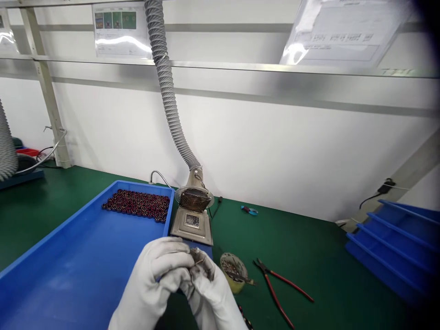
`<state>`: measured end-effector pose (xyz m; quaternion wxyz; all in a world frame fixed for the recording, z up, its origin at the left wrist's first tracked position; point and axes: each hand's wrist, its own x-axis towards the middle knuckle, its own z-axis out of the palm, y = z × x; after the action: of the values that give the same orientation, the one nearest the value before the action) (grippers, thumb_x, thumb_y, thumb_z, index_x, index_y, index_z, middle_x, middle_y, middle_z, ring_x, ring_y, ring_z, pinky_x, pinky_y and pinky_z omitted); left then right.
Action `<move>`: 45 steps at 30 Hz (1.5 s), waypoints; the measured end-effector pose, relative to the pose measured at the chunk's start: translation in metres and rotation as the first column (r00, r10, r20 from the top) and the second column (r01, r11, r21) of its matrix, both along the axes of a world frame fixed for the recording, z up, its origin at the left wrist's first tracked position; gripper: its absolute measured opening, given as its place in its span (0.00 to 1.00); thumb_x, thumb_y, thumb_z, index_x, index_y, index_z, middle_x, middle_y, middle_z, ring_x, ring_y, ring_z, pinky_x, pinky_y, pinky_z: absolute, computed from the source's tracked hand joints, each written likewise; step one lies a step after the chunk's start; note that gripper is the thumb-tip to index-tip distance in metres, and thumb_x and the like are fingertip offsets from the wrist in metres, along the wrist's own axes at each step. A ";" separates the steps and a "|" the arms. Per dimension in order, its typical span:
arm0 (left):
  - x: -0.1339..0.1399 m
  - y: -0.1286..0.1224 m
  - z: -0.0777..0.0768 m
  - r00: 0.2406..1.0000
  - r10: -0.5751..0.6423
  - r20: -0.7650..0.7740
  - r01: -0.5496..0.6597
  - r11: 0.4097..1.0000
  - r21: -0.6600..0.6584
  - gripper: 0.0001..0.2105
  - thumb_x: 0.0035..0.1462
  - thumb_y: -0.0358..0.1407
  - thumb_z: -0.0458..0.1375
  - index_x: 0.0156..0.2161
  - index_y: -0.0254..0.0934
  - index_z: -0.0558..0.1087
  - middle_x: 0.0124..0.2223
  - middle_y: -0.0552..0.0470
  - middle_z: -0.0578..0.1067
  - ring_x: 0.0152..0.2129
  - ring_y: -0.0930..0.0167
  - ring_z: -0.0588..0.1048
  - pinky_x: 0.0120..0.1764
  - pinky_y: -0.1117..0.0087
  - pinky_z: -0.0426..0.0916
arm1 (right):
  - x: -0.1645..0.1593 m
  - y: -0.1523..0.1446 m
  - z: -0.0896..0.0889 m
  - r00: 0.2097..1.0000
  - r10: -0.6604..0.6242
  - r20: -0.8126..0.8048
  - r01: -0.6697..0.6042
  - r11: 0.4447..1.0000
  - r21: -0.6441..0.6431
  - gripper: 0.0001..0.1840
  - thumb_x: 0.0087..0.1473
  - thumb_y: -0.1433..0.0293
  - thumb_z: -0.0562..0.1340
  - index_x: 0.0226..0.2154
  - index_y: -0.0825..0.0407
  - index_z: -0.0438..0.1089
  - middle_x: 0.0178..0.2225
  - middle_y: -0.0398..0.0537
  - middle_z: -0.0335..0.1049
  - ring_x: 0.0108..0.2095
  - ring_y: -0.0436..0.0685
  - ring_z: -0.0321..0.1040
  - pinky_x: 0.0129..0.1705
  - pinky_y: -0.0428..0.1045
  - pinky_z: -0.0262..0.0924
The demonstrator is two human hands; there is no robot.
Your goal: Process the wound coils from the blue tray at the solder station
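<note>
My left hand (160, 272) and my right hand (215, 286), both in white gloves, meet low in the middle of the view. Their fingertips are pinched together, and the right glove's are stained grey. A thin, wire-like bit (198, 262) shows between them; the rest of what they hold is hidden by the fingers. Just beyond the hands stands a metal device (206, 229) with a square, silvery, mottled patch on its top. Close to my right hand is a small yellowish cup (236, 287) of small metal bits, with tweezers (242, 278) lying across it.
A large blue tray (85, 261) on the left holds many small dark-red round parts (137, 205) at its far end. Red-handled cutting pliers (275, 286) lie to the right. Stacked blue bins (395, 247) stand far right. A grey hose (168, 87) hangs above the device.
</note>
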<state>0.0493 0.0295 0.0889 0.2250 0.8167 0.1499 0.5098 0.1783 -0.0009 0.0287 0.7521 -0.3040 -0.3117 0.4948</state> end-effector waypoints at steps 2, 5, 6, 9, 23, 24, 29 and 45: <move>-0.002 0.002 -0.001 0.997 -0.014 0.076 0.028 0.980 -0.195 0.10 0.56 0.37 0.52 0.30 0.40 0.74 0.33 0.50 0.77 0.36 0.66 0.74 0.40 0.68 0.70 | 0.003 -0.005 0.006 0.996 0.080 0.029 -0.080 0.997 -0.025 0.21 0.30 0.61 0.75 0.28 0.52 0.72 0.26 0.48 0.71 0.27 0.58 0.69 0.31 0.53 0.67; -0.009 0.005 -0.005 0.982 0.070 0.177 0.016 0.897 -0.443 0.09 0.55 0.36 0.52 0.30 0.39 0.74 0.35 0.49 0.76 0.37 0.66 0.74 0.37 0.71 0.71 | 0.006 -0.012 0.010 0.982 0.184 0.041 -0.182 0.982 -0.055 0.22 0.34 0.56 0.72 0.32 0.51 0.72 0.26 0.49 0.70 0.26 0.59 0.68 0.29 0.55 0.67; -0.010 0.004 -0.006 0.983 0.088 0.160 -0.001 0.879 -0.477 0.07 0.53 0.35 0.53 0.34 0.39 0.74 0.39 0.49 0.76 0.39 0.66 0.73 0.40 0.71 0.71 | 0.006 -0.013 0.011 0.979 0.200 0.034 -0.198 0.979 -0.053 0.23 0.37 0.54 0.71 0.34 0.51 0.72 0.27 0.49 0.70 0.26 0.59 0.69 0.29 0.55 0.67; -0.009 0.000 -0.007 0.996 0.069 -0.055 -0.086 0.898 -0.431 0.18 0.44 0.30 0.59 0.43 0.43 0.72 0.48 0.50 0.72 0.45 0.63 0.71 0.49 0.64 0.67 | 0.004 -0.016 0.011 0.970 0.242 -0.011 -0.242 0.970 -0.019 0.25 0.38 0.52 0.70 0.35 0.51 0.73 0.30 0.51 0.71 0.31 0.61 0.69 0.31 0.55 0.66; 0.002 -0.002 -0.004 0.996 -0.062 0.060 0.073 0.977 -0.199 0.12 0.47 0.31 0.62 0.39 0.42 0.74 0.43 0.50 0.76 0.40 0.67 0.74 0.43 0.68 0.70 | 0.039 0.003 0.007 0.930 0.368 0.015 -0.365 0.926 -0.100 0.16 0.32 0.61 0.75 0.26 0.49 0.76 0.32 0.48 0.74 0.36 0.58 0.70 0.43 0.51 0.63; 0.002 -0.002 -0.004 0.995 -0.076 0.058 0.086 0.972 -0.217 0.11 0.48 0.31 0.61 0.39 0.42 0.74 0.43 0.49 0.76 0.40 0.67 0.74 0.43 0.68 0.70 | 0.039 0.003 0.008 0.926 0.377 0.003 -0.374 0.921 -0.109 0.17 0.30 0.63 0.75 0.26 0.50 0.76 0.32 0.49 0.74 0.36 0.58 0.70 0.43 0.51 0.64; 0.002 0.001 -0.009 0.973 -0.093 0.212 0.156 0.941 -0.301 0.05 0.51 0.36 0.58 0.29 0.40 0.76 0.32 0.50 0.78 0.36 0.64 0.74 0.41 0.68 0.68 | 0.014 -0.007 0.015 0.948 0.316 -0.040 -0.318 0.944 -0.083 0.19 0.32 0.65 0.75 0.30 0.53 0.74 0.31 0.50 0.73 0.34 0.60 0.70 0.42 0.53 0.64; -0.009 0.002 -0.002 0.933 -0.093 0.347 0.238 0.884 -0.403 0.12 0.48 0.47 0.60 0.27 0.41 0.77 0.28 0.52 0.77 0.33 0.66 0.74 0.40 0.70 0.68 | 0.023 -0.001 0.015 0.924 0.378 0.056 -0.372 0.924 -0.089 0.05 0.48 0.68 0.66 0.27 0.53 0.72 0.25 0.44 0.73 0.30 0.52 0.71 0.36 0.49 0.66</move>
<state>0.0404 0.0318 0.0865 0.4674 0.6620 0.1515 0.5660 0.2011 -0.0016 0.0440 0.6195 -0.2850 -0.3716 0.6301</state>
